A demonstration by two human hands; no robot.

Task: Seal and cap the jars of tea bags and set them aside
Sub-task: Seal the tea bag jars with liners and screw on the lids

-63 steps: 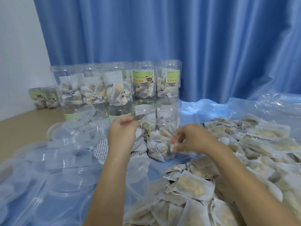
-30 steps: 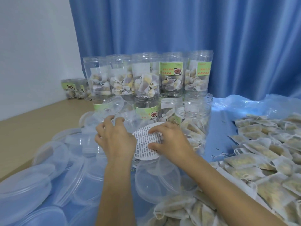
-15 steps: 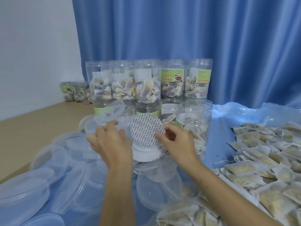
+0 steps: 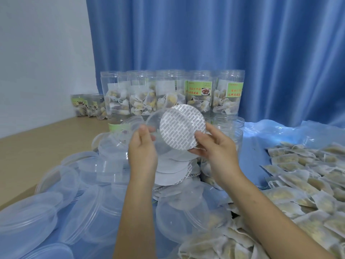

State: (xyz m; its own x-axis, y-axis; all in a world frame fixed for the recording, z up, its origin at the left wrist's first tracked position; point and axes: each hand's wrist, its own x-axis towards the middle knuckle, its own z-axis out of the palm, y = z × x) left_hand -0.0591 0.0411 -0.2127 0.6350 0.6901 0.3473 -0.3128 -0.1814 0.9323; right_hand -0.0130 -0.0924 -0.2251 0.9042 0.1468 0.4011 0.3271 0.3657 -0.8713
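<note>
Five clear plastic jars with tea bags inside (image 4: 226, 94) stand upright in a back row against the pleated blue curtain (image 4: 205, 43), their mouths open upward; two of them, at the right of the row, turn green labels with red characters toward you, too blurred to read, and one label carries a small picture of something brown; the other three show only the pale backs of their labels. Below them lies the crinkled blue plastic sheet (image 4: 270, 135) over the tan tabletop (image 4: 28, 146); on it, to your left, sits a heap of clear round plastic lids (image 4: 37, 217); to your right spreads a pile of loose white tea bags with strings (image 4: 302, 176). Another clear open jar of tea bags (image 4: 233, 131) stands upright just behind your right hand.

Your left hand (image 4: 142, 150) pinches a clear round plastic lid (image 4: 152, 121) by its edge, tilted up on its rim; your right hand (image 4: 214, 148) grips a round silver foil seal disc (image 4: 182, 128), thumb on its face, fingers behind; the disc is raised and tilted, its printed face toward you, covered in rows of fine dark print too small to read; it overlaps the lid's right side. Beneath your hands rests a stack of white round seal discs (image 4: 171, 165).
</note>
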